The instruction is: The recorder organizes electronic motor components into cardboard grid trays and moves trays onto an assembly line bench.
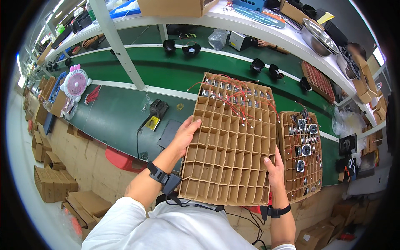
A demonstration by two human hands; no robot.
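- A dark green workbench (112, 112) crosses the workshop, with a green conveyor belt (158, 68) beyond it.
- The divided cardboard tray (225, 202) is in front of the person, at the bench's near edge.
- Small round metal parts with red wires (216, 85) fill its far rows.
- The left hand (186, 135) pinches its left edge, thumb on top; the right hand (274, 170) grips its right edge likewise.
- Just right, a second divided tray (287, 177) holds square-framed speakers (306, 150).
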